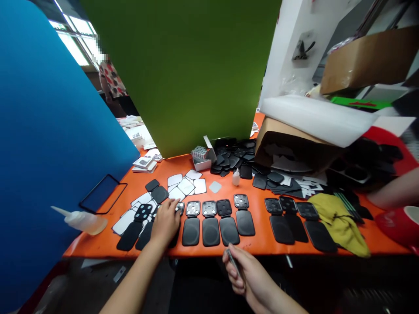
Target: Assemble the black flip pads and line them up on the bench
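My left hand [166, 221] lies palm down on a black folded case part [178, 208] at the left end of a row of black case parts [211, 222] along the front of the orange table [98, 244]. Its fingers are stretched flat over the part. My right hand [244, 270] hovers below the table's front edge, fingers curled around a thin grey metal tool [233, 258]. More black parts [294, 220] lie to the right in the same row.
White square pads [186, 185], a small glue bottle [236, 177], a box of small pieces [200, 158], a pile of black parts [232, 158], a yellow cloth [340, 220], a squeeze bottle [83, 220], cardboard boxes and blue and green boards surround the table. Another person's arm [393, 194] reaches in at right.
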Available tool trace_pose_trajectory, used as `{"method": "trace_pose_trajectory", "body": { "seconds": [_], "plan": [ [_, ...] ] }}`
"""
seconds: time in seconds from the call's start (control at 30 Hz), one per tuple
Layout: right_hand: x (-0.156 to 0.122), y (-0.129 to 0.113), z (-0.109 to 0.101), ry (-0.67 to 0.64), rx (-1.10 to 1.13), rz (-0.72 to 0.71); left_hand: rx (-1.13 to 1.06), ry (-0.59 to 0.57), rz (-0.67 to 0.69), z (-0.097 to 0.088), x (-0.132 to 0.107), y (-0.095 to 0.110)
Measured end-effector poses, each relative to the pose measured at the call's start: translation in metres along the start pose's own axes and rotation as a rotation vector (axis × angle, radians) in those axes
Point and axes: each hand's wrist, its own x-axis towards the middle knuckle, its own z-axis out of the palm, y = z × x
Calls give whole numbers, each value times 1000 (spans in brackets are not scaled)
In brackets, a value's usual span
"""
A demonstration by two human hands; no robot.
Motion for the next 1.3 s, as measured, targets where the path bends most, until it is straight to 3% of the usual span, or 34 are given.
{"method": "trace_pose_trajectory", "body": {
  "seconds": [0.17,0.3,0.5,0.7,0.8,1.0,1.2,1.3],
  "plan": [
    [7,2,1,5,-334,-168,38,-87,-61,18,-28,25],
    [7,3,3,28,-602,-362,-22,-101,-173,26,-22,27],
    [1,-8,3,58,-880,-528,-366,-180,-194,14,-12,33],
    [6,-37,9,199,-1118,-701,-743,-399,-142,7,-54,59],
    [11,-44,15,263,-1296,-747,-866,-412,-165,11,-82,73],
    [6,-41,16,378,-1609,-721,-684,-295,-26,21,-106,88],
    [-1,-44,4,168,-1597,-690,-536,-371,110,28,-105,87],
    [-2,-46,2,180,-1581,-678,-500,-388,151,28,-107,87]
  ]
}}
